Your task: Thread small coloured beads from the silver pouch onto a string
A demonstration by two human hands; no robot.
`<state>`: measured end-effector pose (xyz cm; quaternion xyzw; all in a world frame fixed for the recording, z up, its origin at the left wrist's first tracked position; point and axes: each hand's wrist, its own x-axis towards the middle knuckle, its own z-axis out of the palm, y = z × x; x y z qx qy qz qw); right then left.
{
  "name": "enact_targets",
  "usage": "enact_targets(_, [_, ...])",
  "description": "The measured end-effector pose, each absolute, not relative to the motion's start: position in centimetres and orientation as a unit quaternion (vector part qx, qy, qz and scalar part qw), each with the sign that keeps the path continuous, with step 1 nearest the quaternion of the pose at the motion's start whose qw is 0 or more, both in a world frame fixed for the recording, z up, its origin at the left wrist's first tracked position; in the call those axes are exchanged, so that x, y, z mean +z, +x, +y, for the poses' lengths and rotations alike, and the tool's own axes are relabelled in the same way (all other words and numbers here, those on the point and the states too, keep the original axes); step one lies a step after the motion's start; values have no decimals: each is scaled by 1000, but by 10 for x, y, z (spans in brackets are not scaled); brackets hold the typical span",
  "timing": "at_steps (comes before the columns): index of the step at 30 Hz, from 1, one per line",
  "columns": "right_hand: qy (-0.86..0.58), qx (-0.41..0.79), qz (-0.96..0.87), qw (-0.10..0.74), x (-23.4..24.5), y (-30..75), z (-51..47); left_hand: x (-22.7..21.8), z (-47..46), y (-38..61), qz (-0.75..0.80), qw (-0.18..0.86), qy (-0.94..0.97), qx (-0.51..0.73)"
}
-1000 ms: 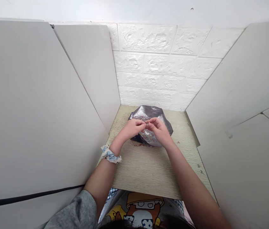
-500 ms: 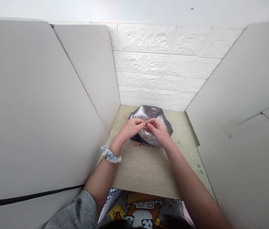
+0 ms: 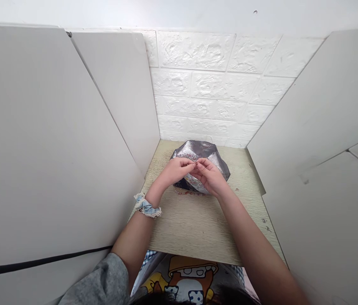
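Observation:
My left hand (image 3: 179,170) and my right hand (image 3: 210,174) meet fingertip to fingertip, both closed in a pinch. Whatever sits between the fingertips is too small to name. Right beneath them lies a shiny silver bag (image 3: 199,149), its mouth opened toward me, with many small coloured beads (image 3: 191,183) inside. Part of the bag and the beads is covered by my hands. A strand of small reddish beads (image 3: 187,192) runs along the bag's near edge on the wooden tabletop (image 3: 191,224). A blue scrunchie with lace (image 3: 148,206) is around my left wrist.
White panels (image 3: 115,97) stand close on the left, and another panel (image 3: 318,178) on the right. Behind the bag rises a white brick-patterned wall (image 3: 210,84). Small metallic bits (image 3: 265,224) lie near the table's right edge, and a tiny reddish bit (image 3: 237,189) right of the bag.
My right hand has turned slightly, its lower fingers shifting by the bag's mouth. Both pinches stay together in nearly the same place, and the bag has not moved.

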<state>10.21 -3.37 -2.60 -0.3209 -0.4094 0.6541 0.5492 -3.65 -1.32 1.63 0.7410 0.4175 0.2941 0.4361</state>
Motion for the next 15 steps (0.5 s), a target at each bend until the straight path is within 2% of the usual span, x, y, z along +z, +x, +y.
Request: enact_targets(15, [-297, 680, -372, 557, -27, 102, -32, 18, -15, -37, 423, 415, 753, 284])
